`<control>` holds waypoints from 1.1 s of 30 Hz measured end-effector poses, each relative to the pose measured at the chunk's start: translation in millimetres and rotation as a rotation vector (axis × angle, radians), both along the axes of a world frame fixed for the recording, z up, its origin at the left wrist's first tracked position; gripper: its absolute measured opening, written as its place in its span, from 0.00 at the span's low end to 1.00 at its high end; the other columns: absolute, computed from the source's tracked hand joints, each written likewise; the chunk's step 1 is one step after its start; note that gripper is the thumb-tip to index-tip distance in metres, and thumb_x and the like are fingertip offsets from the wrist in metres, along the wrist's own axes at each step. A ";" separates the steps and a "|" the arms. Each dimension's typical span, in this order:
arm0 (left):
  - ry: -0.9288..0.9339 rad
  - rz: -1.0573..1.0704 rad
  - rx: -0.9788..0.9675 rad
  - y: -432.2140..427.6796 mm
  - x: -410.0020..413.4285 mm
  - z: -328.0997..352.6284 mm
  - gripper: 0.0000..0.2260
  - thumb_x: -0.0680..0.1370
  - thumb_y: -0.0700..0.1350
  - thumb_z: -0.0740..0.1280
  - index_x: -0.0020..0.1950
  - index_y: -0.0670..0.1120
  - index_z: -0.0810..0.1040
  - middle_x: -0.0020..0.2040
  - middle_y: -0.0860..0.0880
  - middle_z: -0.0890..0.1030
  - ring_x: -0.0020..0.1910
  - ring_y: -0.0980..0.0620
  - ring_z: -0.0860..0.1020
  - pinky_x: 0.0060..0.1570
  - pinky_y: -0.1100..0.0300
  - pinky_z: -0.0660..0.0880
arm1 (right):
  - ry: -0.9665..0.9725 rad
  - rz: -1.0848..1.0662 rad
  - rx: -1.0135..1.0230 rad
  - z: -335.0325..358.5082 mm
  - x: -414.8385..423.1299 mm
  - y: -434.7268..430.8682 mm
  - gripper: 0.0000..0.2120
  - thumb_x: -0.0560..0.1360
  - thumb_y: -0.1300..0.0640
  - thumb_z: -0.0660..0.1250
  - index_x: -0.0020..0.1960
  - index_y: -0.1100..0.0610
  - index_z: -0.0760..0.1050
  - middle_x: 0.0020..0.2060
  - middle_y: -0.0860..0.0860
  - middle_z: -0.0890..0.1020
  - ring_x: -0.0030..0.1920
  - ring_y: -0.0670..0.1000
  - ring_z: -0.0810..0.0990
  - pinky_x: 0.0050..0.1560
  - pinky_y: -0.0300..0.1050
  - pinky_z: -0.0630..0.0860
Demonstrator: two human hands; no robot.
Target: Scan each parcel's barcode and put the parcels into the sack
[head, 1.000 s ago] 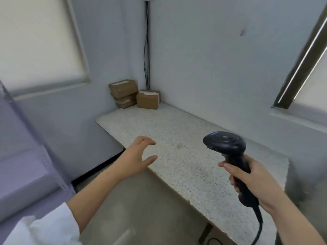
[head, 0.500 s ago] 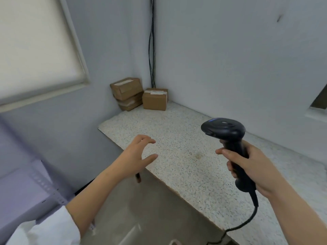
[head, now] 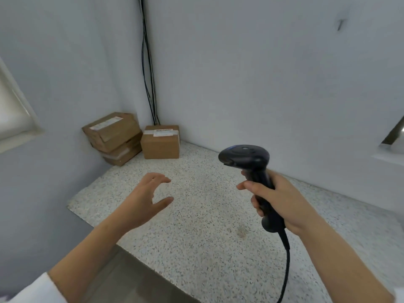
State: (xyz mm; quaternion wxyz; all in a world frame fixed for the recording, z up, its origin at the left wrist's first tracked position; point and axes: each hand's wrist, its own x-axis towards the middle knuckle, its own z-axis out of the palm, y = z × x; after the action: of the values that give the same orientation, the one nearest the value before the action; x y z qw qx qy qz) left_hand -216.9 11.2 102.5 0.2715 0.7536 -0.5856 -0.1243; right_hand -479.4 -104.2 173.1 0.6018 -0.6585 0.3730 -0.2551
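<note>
- A white sleeve (head: 43, 289) shows in the lower left corner, at the near end of the bare left forearm
- A black cord (head: 286, 265) hangs from the butt of the scanner's handle and leaves the view at the bottom edge
- The right hand (head: 284, 206) holds the black barcode scanner (head: 246, 157) upright above the tabletop (head: 196, 259); its fingers (head: 255, 203) are curled round the handle, the thumb lies across the front, and the scanner's head points toward the left
- The left hand (head: 142, 200) hovers over the left part of the tabletop with nothing in it; its fingers (head: 160, 178) are loosely bent, with a wide gap between them and the thumb
- A small brownish stain (head: 241, 232) marks the speckled stone surface between the two forearms
- Three brown cardboard parcels sit on the tabletop in the far corner, well apart from both hands
- Two of them are stacked against the left wall, both tilted: the top parcel (head: 113, 130) rests on the lower parcel (head: 123, 155)
- The third parcel (head: 160, 145) stands just beside the stack on its right, with a white label (head: 162, 132) on its upper face
- Black cables (head: 148, 62) run down the corner of the walls and end behind the third parcel
- A pale window frame (head: 19, 121) juts in at the left edge
</note>
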 end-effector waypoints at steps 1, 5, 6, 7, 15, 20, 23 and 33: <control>0.002 -0.012 0.015 -10.8 11.6 -1.4 0.21 0.76 0.52 0.67 0.67 0.51 0.69 0.64 0.59 0.64 0.61 0.60 0.68 0.60 0.64 0.69 | 0.003 -0.008 0.005 -0.7 11.5 -6.2 0.08 0.73 0.58 0.69 0.51 0.54 0.75 0.49 0.66 0.81 0.27 0.48 0.72 0.30 0.44 0.71; 0.001 -0.060 0.070 -57.0 72.2 -9.4 0.21 0.76 0.52 0.67 0.67 0.50 0.69 0.67 0.54 0.66 0.63 0.58 0.68 0.63 0.60 0.69 | 0.030 -0.027 0.015 -8.6 64.5 -27.0 0.09 0.73 0.58 0.68 0.52 0.54 0.74 0.49 0.65 0.81 0.27 0.46 0.73 0.30 0.43 0.72; 0.000 -0.077 0.082 -68.6 90.0 -12.3 0.21 0.76 0.52 0.67 0.67 0.50 0.69 0.67 0.53 0.66 0.63 0.57 0.68 0.64 0.59 0.69 | 0.038 -0.033 0.022 -12.9 79.7 -32.4 0.09 0.73 0.57 0.68 0.52 0.54 0.75 0.48 0.67 0.80 0.26 0.46 0.72 0.30 0.43 0.72; -0.008 -0.093 0.094 -80.9 109.8 -15.0 0.21 0.76 0.52 0.67 0.67 0.50 0.69 0.68 0.53 0.67 0.63 0.56 0.69 0.64 0.58 0.69 | 0.045 -0.039 0.025 -16.6 96.5 -38.4 0.08 0.73 0.57 0.69 0.51 0.54 0.75 0.48 0.68 0.80 0.26 0.47 0.72 0.30 0.43 0.72; -0.095 -0.165 0.251 -164.1 255.8 -37.1 0.25 0.77 0.52 0.66 0.71 0.47 0.65 0.69 0.50 0.65 0.63 0.54 0.69 0.62 0.64 0.65 | 0.103 -0.191 0.059 -41.6 225.5 -77.4 0.09 0.73 0.57 0.69 0.52 0.57 0.75 0.39 0.68 0.79 0.28 0.50 0.72 0.30 0.44 0.71; -0.111 -0.181 0.307 -221.9 309.9 -62.8 0.31 0.76 0.52 0.68 0.74 0.46 0.60 0.72 0.45 0.62 0.70 0.47 0.63 0.69 0.52 0.64 | 0.170 -0.267 0.078 -51.3 275.1 -93.7 0.08 0.74 0.56 0.69 0.51 0.58 0.75 0.27 0.55 0.77 0.25 0.51 0.71 0.29 0.42 0.70; -0.157 -0.217 0.422 -267.8 335.4 -79.7 0.36 0.73 0.54 0.70 0.74 0.43 0.56 0.73 0.43 0.57 0.71 0.45 0.58 0.70 0.52 0.60 | 0.221 -0.297 0.083 -53.9 294.4 -104.3 0.06 0.73 0.56 0.69 0.48 0.57 0.75 0.24 0.51 0.76 0.24 0.50 0.72 0.28 0.40 0.71; -0.116 -0.026 0.563 -383.0 385.1 -118.2 0.46 0.70 0.53 0.74 0.77 0.42 0.48 0.75 0.37 0.52 0.73 0.37 0.56 0.70 0.47 0.60 | 0.310 -0.386 0.085 -62.3 309.9 -130.2 0.05 0.72 0.57 0.69 0.46 0.57 0.78 0.24 0.51 0.77 0.24 0.46 0.74 0.28 0.36 0.72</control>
State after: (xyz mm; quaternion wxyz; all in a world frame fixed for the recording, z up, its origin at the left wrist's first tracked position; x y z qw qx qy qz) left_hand 168.2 -371.8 -15.7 0.0160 0.7976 -0.5522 -0.2421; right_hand -169.5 -234.4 110.8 0.5048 -0.5806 0.5898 -0.2455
